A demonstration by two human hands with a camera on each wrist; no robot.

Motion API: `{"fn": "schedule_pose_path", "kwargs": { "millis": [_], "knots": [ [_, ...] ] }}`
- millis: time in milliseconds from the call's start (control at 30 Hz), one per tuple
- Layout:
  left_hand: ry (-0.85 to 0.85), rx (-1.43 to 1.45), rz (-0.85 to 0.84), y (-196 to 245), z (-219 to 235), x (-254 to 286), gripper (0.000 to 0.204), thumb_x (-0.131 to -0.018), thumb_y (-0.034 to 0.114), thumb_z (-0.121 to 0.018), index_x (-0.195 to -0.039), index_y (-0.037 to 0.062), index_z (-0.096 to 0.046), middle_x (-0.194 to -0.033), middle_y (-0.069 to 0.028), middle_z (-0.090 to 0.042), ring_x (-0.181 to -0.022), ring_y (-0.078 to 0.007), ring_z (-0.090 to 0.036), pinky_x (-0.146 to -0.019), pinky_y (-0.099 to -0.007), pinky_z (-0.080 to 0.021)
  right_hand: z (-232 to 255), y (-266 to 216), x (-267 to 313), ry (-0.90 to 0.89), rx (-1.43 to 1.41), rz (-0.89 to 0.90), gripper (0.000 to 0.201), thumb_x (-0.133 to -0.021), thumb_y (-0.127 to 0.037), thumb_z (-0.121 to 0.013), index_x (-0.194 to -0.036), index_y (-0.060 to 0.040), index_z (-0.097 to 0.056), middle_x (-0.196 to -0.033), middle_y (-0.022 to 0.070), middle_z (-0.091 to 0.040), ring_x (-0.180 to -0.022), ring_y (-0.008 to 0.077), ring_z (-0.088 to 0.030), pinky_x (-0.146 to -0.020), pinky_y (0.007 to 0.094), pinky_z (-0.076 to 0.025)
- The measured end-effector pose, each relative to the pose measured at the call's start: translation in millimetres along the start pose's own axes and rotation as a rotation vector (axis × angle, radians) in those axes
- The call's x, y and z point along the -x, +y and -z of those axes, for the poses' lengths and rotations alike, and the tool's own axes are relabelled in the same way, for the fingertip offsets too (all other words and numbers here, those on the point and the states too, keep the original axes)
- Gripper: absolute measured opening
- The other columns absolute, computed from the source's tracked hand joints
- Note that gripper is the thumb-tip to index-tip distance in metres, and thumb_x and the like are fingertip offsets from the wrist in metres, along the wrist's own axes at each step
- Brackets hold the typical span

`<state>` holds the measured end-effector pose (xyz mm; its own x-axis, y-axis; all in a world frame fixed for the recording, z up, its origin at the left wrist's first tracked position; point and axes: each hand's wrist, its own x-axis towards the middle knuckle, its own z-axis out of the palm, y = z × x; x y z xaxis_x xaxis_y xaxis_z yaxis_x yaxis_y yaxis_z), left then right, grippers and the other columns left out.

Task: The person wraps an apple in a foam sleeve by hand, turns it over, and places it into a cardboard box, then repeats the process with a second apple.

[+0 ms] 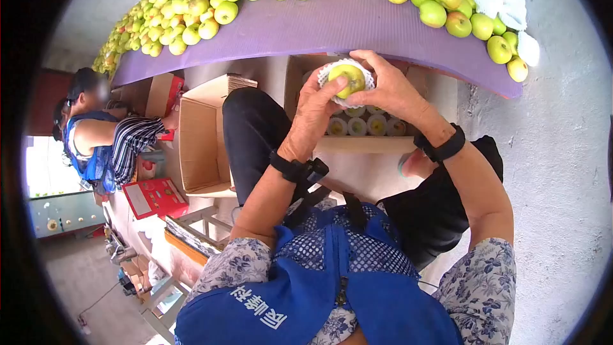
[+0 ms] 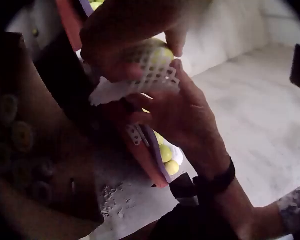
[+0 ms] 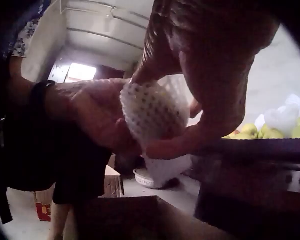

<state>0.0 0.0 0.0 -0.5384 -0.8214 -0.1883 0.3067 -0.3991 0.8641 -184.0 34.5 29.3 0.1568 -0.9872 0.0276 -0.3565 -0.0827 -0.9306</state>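
Observation:
A yellow-green apple [image 1: 350, 80] sits in a white foam net [image 3: 152, 111] between my two hands, in front of the purple-matted table. My left hand [image 1: 314, 103] grips it from the left, its thumb lying across the front of the apple. From the right, my right hand [image 1: 394, 92] holds the apple and net with thumb and fingers. In the left wrist view the stretched mesh [image 2: 157, 67] wraps the apple, and a loose end of net hangs past the fingers. The right wrist view shows the net covering most of the apple.
Loose apples [image 1: 185, 13] heap along the purple mat [image 1: 306, 22], with more foam nets [image 1: 504, 3] at its right. Below my hands, a carton [image 1: 357, 145] holds netted apples. An open cardboard box [image 1: 199, 144] stands left; beyond it sits another person [image 1: 96, 128] near a red box [image 1: 155, 198].

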Motion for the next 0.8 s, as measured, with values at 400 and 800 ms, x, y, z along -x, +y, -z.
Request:
{"fn": "schedule_pose_path", "kwargs": {
  "millis": [400,800],
  "knots": [
    [0.193,-0.369,-0.225,10,-6,5,0.026,-0.095,0.019,-0.054,-0.111,0.0016,-0.066,-0.092,-0.006,-0.068,-0.076,-0.0103,-0.062,-0.066,-0.0254,-0.053,0,1,0,0.077,-0.009,0.147,0.073,-0.066,-0.02,-0.082,-0.127,-0.0046,-0.045,-0.118,0.0123,-0.056,-0.112,0.0236,-0.054,-0.099,0.0347,-0.041],
    [0.438,-1.021,-0.462,20,-21,17,0.022,-0.083,0.009,-0.062,-0.104,0.0025,-0.066,-0.071,-0.005,-0.064,-0.064,-0.009,-0.059,-0.06,-0.0285,-0.051,-1,-6,2,0.007,0.167,-0.022,0.062,-0.062,-0.02,-0.076,-0.114,-0.0029,-0.05,-0.1,0.0137,-0.061,-0.094,0.026,-0.059,-0.085,0.0356,-0.046]
  ]
}}
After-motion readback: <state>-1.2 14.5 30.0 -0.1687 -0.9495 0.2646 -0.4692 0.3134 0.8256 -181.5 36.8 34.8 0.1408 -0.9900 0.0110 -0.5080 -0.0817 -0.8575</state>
